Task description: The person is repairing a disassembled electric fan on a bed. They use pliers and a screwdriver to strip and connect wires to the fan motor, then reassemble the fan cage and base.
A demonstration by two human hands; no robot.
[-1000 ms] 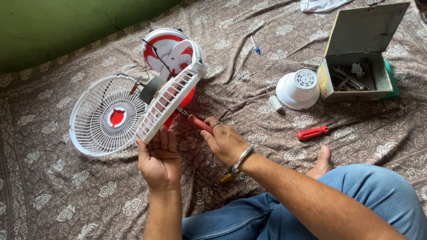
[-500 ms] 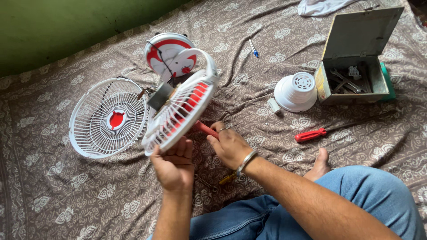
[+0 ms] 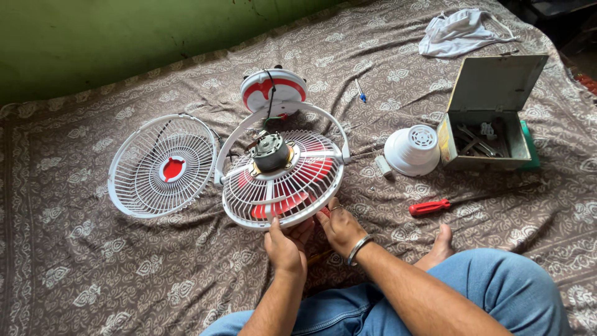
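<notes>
Both hands, left hand (image 3: 285, 247) and right hand (image 3: 339, 229), now grip the rear fan guard (image 3: 283, 180) tipped motor-up (image 3: 271, 152), no longer on edge, exposing the motor for work.

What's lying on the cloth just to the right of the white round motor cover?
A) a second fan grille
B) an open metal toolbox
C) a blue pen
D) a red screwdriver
B: the open metal toolbox, lid raised and tools inside, sits right of the white motor cover.
</notes>
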